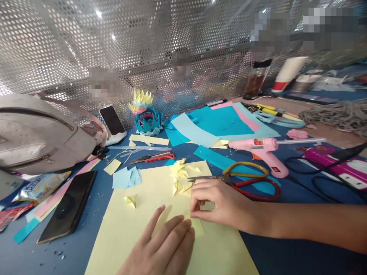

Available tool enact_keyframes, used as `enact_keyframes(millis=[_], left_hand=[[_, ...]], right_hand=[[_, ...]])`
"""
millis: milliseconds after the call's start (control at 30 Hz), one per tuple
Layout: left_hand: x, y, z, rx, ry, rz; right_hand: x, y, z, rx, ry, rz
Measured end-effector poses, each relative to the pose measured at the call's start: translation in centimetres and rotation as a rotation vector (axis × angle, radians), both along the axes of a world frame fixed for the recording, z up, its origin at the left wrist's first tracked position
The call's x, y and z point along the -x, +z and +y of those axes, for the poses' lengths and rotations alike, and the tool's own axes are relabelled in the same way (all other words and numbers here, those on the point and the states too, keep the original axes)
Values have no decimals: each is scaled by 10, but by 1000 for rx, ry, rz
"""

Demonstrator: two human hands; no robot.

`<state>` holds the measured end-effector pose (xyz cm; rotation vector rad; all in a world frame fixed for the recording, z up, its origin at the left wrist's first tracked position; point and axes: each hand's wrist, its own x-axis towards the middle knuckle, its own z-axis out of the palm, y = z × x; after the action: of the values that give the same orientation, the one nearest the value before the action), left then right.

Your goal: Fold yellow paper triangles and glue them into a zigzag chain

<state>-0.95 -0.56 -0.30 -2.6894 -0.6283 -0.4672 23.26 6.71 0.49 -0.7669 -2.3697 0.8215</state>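
My left hand [166, 244] lies flat with its fingers stretched out on a large yellow sheet [123, 244], fingertips by a small yellow paper square [198, 228]. Thumb and forefinger of my right hand [219, 202] are pinched together at the upper edge of that small square, which blends into the sheet beneath. Folded yellow paper triangles [180, 173] are heaped just beyond my right hand, and one folded triangle [131, 200] sits apart to the left. Scissors with yellow and red handles [249, 170] lie behind my right hand, blades toward the heap.
Light blue squares [126, 178] and a red cutter [155, 157] lie beyond the sheet. A pink glue gun [262, 147] and purple power strip [332, 160] with cables are right. A folded-paper model [147, 118] stands behind. A phone [70, 206] and backpack [37, 133] are left.
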Motion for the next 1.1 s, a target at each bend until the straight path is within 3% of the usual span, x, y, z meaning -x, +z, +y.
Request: enact_keyframes(millis=[167, 433, 533, 633, 733, 867, 1033, 1100], left_hand=[[3, -2, -2, 50, 50, 7], [7, 1, 4, -37, 22, 20], [9, 1, 5, -34, 23, 30], [9, -1, 7, -6, 41, 10], [6, -2, 5, -17, 40, 19], [1, -4, 0, 14, 133, -47], [3, -5, 1, 5, 67, -41], [2, -6, 1, 41, 117, -77]], right_hand=[[-4, 0, 1, -87, 77, -22], [-11, 2, -3, -511, 167, -109], [-11, 1, -3, -586, 176, -140], [-9, 0, -1, -496, 166, -142], [-7, -1, 1, -311, 126, -91], [-4, -2, 3, -132, 62, -26], [-6, 0, 1, -186, 45, -41], [-7, -1, 1, -219, 49, -53]])
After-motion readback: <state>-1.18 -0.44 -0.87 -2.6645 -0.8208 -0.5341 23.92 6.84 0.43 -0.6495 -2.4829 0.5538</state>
